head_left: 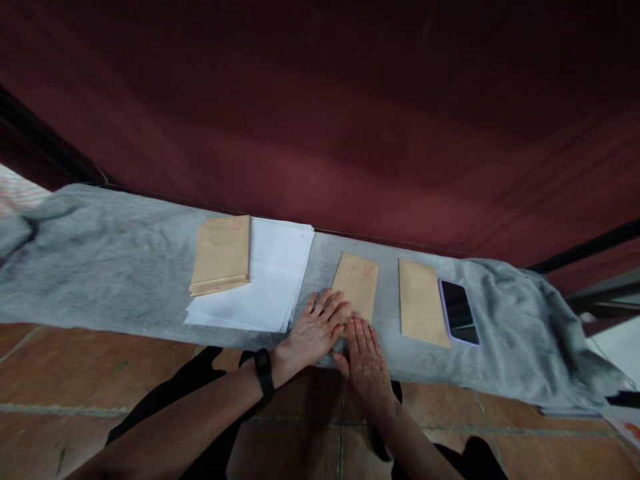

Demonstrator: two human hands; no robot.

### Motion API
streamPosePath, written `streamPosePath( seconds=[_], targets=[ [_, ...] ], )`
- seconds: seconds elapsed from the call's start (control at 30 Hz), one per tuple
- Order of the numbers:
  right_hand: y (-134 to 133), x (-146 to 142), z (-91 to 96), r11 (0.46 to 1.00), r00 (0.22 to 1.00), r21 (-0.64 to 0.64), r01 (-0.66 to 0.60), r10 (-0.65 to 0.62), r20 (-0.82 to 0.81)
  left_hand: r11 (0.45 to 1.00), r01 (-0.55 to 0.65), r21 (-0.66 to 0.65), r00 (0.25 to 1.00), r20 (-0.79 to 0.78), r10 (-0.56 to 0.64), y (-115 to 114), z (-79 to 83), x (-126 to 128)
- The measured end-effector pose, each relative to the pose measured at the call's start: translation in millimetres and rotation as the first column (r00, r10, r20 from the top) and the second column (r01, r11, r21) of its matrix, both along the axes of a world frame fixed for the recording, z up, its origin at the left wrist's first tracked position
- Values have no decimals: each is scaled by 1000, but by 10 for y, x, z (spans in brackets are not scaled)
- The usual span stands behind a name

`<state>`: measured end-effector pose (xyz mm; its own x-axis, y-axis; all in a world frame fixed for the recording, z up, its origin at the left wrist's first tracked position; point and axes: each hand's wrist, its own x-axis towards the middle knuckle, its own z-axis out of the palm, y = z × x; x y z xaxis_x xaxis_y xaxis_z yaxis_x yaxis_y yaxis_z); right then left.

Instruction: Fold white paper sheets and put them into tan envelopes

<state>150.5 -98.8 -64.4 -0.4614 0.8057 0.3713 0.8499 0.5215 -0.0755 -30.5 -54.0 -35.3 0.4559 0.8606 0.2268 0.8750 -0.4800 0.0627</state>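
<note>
A brown envelope (pixel 359 283) lies on the grey cloth (pixel 120 267) in front of me. My left hand (pixel 315 330) lies flat, fingers stretched out, over its near left corner. My right hand (pixel 367 363) rests flat beside it, fingertips touching the envelope's near edge. Both hands hold nothing. A black band sits on my left wrist. A second brown envelope (pixel 423 303) lies to the right, apart from my hands.
A stack of brown envelopes (pixel 221 255) sits on a pile of white sheets (pixel 265 287) to the left. A dark phone (pixel 459 312) lies right of the second envelope. A dark red curtain (pixel 350 120) hangs behind. Tiled floor shows below.
</note>
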Motion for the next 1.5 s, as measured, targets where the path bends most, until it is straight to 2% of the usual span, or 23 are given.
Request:
streamPosePath(
  seconds=[0.3, 0.57, 0.8, 0.97, 1.17, 1.27, 1.37, 1.43, 1.5],
  targets=[
    [-41, 142, 58, 999, 999, -36, 36, -35, 29, 986, -166, 9, 986, -7, 166, -57, -7, 23],
    [-62, 262, 84, 994, 998, -99, 37, -41, -47, 990, -143, -13, 990, 11, 143, -36, -20, -1],
    [-69, 281, 95, 992, 997, -117, 54, -60, -49, 994, -108, -8, 994, 8, 108, 9, -29, -111],
    [-35, 325, 79, 994, 996, -77, 73, -77, -47, 986, -164, 13, 986, 8, 164, 37, -42, -173],
    [29, 186, 154, 994, 993, -88, 59, -67, -96, 987, -158, 2, 986, 50, 157, 35, -72, -95],
    [16, 70, 171, 994, 994, -109, -5, -7, -108, 986, -151, -71, 982, 102, 158, 38, -60, -41],
    [-6, 7, 145, 994, 994, -108, -13, 1, -112, 981, -129, -147, 966, 206, 158, 66, -49, -38],
    [-8, -4, 124, 995, 994, -100, 11, -22, -110, 978, -104, -183, 931, 327, 160, 99, -54, -62],
    [4, -4, 115, 995, 993, -92, 38, -47, -109, 965, -87, -247, 857, 475, 199, 144, -65, -92]
  ],
)
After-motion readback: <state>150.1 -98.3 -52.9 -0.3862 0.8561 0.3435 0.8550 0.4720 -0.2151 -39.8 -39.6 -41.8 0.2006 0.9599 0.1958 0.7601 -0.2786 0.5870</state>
